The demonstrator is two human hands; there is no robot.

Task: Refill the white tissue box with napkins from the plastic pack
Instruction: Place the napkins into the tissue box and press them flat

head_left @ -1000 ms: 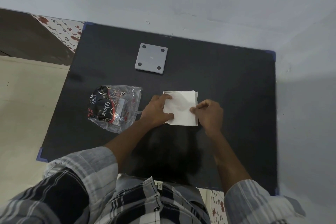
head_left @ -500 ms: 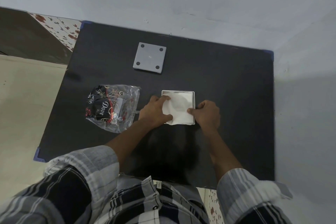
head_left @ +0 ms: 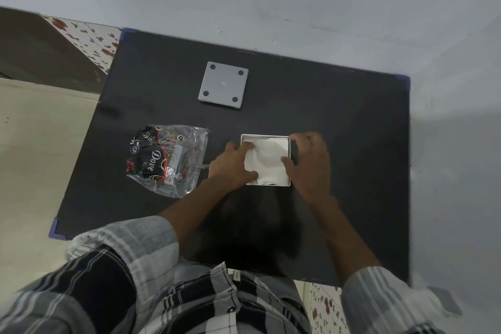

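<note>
The white tissue box [head_left: 265, 136] lies open-side up in the middle of the black table. A stack of white napkins [head_left: 268, 163] sits inside it, filling it to the rim. My left hand [head_left: 233, 164] presses its fingers on the napkins at the box's left side. My right hand [head_left: 310, 163] is on the box's right side, thumb on the napkins and fingers curled over the right wall. The clear plastic pack [head_left: 168, 158] with black and red print lies crumpled to the left, apart from the hands.
A grey square lid [head_left: 223, 84] with four dark dots lies flat farther back on the black table [head_left: 352, 144]. A pale wall borders the table at the back and right. Floor shows beyond the table's left edge.
The napkin stack has gone down into the box, whose rim now shows around it. My right hand has shifted up along the box's right side.
</note>
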